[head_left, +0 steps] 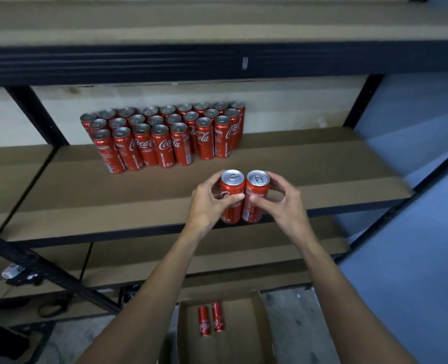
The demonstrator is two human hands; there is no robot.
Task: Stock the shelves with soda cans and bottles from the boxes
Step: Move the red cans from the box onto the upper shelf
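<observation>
Dim, even indoor light with a cool blue cast on the wall at right; soft highlights glint on the silver lids of the stocked cans, and the space beneath the middle shelf lies in shadow (darkest at lower left). Wide-angle distortion bows the dark upper beam and splays the uprights outward, while the edges, the floor and the box appear soft and smeared.

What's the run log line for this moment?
left hand: grips left can; right hand: grips right can; both: upright, side by side, shelf front edge; stocked cans: block further back; box: two cans lying inside
</observation>
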